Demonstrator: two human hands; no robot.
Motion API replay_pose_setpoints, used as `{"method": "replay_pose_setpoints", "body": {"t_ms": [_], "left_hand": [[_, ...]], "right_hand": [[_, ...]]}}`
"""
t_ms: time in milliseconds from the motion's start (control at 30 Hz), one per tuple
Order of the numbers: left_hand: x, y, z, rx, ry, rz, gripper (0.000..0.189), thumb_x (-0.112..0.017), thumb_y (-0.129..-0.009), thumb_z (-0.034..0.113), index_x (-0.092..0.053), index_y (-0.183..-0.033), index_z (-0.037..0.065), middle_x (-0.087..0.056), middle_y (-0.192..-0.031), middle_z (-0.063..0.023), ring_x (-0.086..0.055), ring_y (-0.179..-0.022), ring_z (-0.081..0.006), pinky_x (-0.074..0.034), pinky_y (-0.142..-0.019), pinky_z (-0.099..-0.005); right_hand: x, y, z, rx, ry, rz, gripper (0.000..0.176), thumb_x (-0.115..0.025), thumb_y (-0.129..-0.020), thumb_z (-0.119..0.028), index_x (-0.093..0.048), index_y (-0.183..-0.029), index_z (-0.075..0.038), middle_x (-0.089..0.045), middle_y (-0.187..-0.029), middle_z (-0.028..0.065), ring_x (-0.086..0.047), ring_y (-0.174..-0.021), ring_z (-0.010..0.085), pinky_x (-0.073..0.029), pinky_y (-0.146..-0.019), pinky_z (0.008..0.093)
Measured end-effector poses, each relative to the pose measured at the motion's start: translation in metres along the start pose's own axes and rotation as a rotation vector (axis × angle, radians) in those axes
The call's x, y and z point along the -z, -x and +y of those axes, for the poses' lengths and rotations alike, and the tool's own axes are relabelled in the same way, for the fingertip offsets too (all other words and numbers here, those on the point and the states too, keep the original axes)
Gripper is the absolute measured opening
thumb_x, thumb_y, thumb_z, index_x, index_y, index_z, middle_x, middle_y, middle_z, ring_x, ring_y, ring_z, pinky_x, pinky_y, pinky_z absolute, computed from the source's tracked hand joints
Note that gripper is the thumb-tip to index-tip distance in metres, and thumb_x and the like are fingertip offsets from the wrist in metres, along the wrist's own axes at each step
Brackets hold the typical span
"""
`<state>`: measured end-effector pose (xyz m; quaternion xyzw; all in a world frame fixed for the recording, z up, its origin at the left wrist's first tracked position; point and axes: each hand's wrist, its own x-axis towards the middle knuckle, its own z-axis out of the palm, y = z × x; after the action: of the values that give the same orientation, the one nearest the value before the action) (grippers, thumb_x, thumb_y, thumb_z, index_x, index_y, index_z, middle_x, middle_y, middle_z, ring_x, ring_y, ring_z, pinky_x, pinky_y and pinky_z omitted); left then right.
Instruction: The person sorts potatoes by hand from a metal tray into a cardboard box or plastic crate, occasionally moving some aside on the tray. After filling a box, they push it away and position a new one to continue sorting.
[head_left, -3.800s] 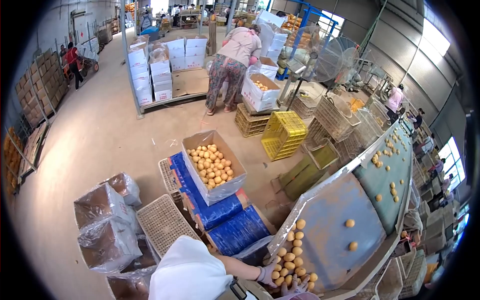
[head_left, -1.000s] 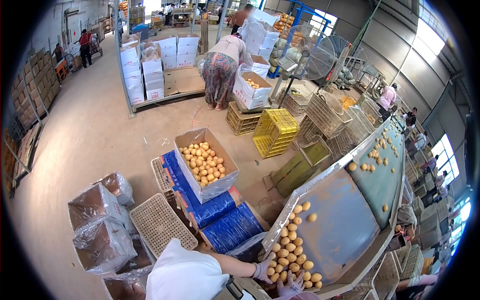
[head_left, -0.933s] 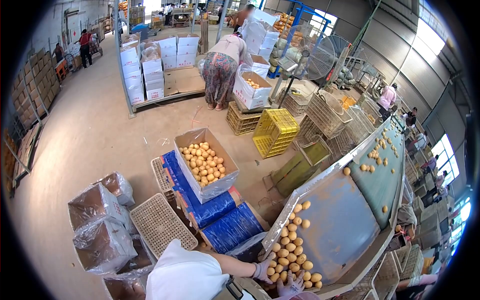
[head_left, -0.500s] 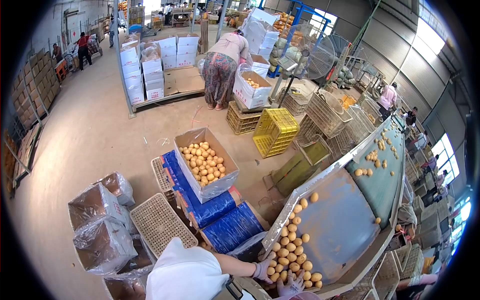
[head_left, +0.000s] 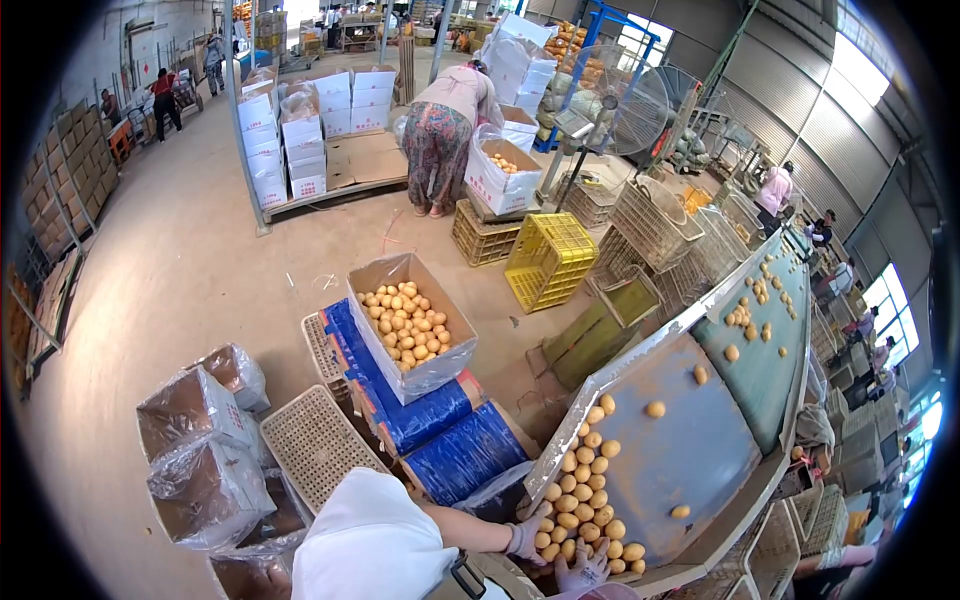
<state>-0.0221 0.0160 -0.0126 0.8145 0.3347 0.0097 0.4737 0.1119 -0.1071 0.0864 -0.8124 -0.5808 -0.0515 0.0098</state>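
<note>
Pale yellow-brown potatoes (head_left: 577, 490) are heaped along the left side and bottom corner of a grey metal chute (head_left: 665, 450). My left hand (head_left: 525, 540), in a light glove, lies at the left edge of the heap, its fingers apart against the potatoes. Just below and to the right, my right hand (head_left: 583, 570), also gloved, has its fingers spread over the lowest potatoes. Neither hand has a potato lifted. A few single potatoes lie higher on the chute, below the green conveyor belt (head_left: 755, 350).
A lined carton (head_left: 415, 385) full of potatoes stands on blue-wrapped boxes (head_left: 470, 455) to the left. Open lined cartons (head_left: 200, 490) and a plastic crate (head_left: 325, 450) are nearby. A yellow crate (head_left: 550, 262) and a bending person (head_left: 440, 130) are farther back.
Several potatoes have come off the belt onto the chute, moving down toward the heap. Others have advanced along the belt. My hands have stayed nearly in place.
</note>
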Motion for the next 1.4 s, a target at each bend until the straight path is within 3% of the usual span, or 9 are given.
{"method": "replay_pose_setpoints", "body": {"t_ms": [233, 367, 800, 933, 967, 1033, 1200, 1267, 1400], "left_hand": [[-0.044, -0.031, -0.034, -0.024, 0.152, -0.083, 0.133, -0.078, -0.07, 0.065, 0.002, -0.154, 0.0, -0.02, -0.157, -0.0196, -0.024, -0.144, -0.0332, -0.01, -0.123, -0.0485], [-0.029, -0.019, -0.022, -0.036, 0.14, 0.054, 0.159, -0.094, -0.047, 0.053, 0.008, -0.152, -0.008, -0.027, -0.152, -0.0288, -0.028, -0.143, -0.037, -0.021, -0.122, -0.0383], [-0.01, -0.007, -0.009, -0.036, 0.044, 0.059, 0.15, -0.088, -0.054, 0.065, 0.0, -0.152, -0.009, -0.018, -0.156, -0.0298, -0.023, -0.144, -0.0411, -0.019, -0.122, -0.0379], [0.008, -0.001, 0.011, 0.062, -0.152, -0.073, 0.138, -0.082, -0.06, 0.068, -0.01, -0.155, 0.0, -0.023, -0.157, -0.0244, -0.024, -0.144, -0.0411, -0.016, -0.123, -0.044], [-0.015, -0.02, -0.003, 0.05, -0.142, -0.153, 0.128, -0.08, -0.06, 0.07, -0.017, -0.155, 0.012, -0.027, -0.155, -0.0197, -0.018, -0.145, -0.0377, 0.0, -0.122, -0.0541], [-0.059, -0.056, -0.049, -0.048, 0.226, -0.303, 0.125, -0.079, -0.061, 0.068, -0.017, -0.155, 0.014, -0.027, -0.155, -0.0196, -0.018, -0.145, -0.0379, 0.002, -0.122, -0.055], [-0.011, -0.027, -0.002, 0.811, 1.739, -0.309, 0.123, -0.063, -0.065, 0.085, -0.015, -0.156, 0.017, -0.022, -0.158, -0.016, -0.025, -0.144, -0.0386, -0.022, -0.116, -0.0568], [0.012, -0.018, 0.024, 1.079, 1.935, -0.189, 0.123, -0.056, -0.067, 0.092, -0.014, -0.156, 0.019, -0.02, -0.159, -0.0145, -0.028, -0.143, -0.0388, -0.032, -0.114, -0.0575], [0.027, -0.008, 0.058, 1.367, 1.943, 0.044, 0.143, -0.066, -0.06, 0.089, 0.002, -0.157, 0.01, -0.013, -0.16, -0.021, -0.023, -0.145, -0.0426, -0.034, -0.115, -0.0551]], "right_hand": [[-0.01, 0.001, 0.004, 0.01, -0.023, 0.034, 0.052, -0.068, -0.084, -0.053, -0.068, -0.127, -0.024, -0.048, -0.148, 0.0206, -0.049, -0.133, 0.0378, -0.045, -0.101, 0.0536], [-0.024, 0.006, 0.01, 0.024, -0.001, 0.071, 0.053, -0.068, -0.084, -0.053, -0.067, -0.128, -0.025, -0.047, -0.149, 0.0203, -0.048, -0.133, 0.0372, -0.045, -0.101, 0.0532], [0.01, 0.0, -0.005, -0.145, -0.17, -0.229, 0.067, -0.071, -0.076, -0.054, -0.063, -0.134, -0.022, -0.027, -0.16, 0.0213, -0.04, -0.138, 0.0405, -0.028, -0.11, 0.0603], [0.002, 0.001, -0.004, -0.161, -0.171, -0.21, 0.066, -0.072, -0.074, -0.054, -0.066, -0.131, -0.021, -0.026, -0.161, 0.0214, -0.039, -0.139, 0.0395, -0.028, -0.111, 0.0608], [-0.013, 0.005, 0.002, -0.133, -0.152, -0.138, 0.066, -0.073, -0.073, -0.052, -0.066, -0.13, -0.022, -0.029, -0.16, 0.0201, -0.041, -0.137, 0.0386, -0.03, -0.11, 0.0595], [-0.012, 0.004, -0.001, -0.155, -0.123, -0.135, 0.065, -0.074, -0.072, -0.051, -0.067, -0.13, -0.022, -0.03, -0.16, 0.019, -0.043, -0.135, 0.0379, -0.031, -0.109, 0.0582], [-0.013, 0.006, 0.001, -0.155, -0.116, -0.097, 0.063, -0.074, -0.071, -0.048, -0.067, -0.129, -0.024, -0.031, -0.16, 0.0175, -0.045, -0.132, 0.0373, -0.033, -0.107, 0.0559], [-0.025, 0.008, 0.006, -0.151, -0.134, -0.073, 0.063, -0.074, -0.07, -0.049, -0.067, -0.128, -0.026, -0.032, -0.159, 0.0162, -0.043, -0.133, 0.0387, -0.031, -0.107, 0.0627], [-0.019, 0.008, 0.006, -0.174, -0.154, -0.093, 0.06, -0.071, -0.075, -0.048, -0.066, -0.131, -0.027, -0.031, -0.159, 0.0144, -0.042, -0.134, 0.0379, -0.029, -0.109, 0.0634]]}}
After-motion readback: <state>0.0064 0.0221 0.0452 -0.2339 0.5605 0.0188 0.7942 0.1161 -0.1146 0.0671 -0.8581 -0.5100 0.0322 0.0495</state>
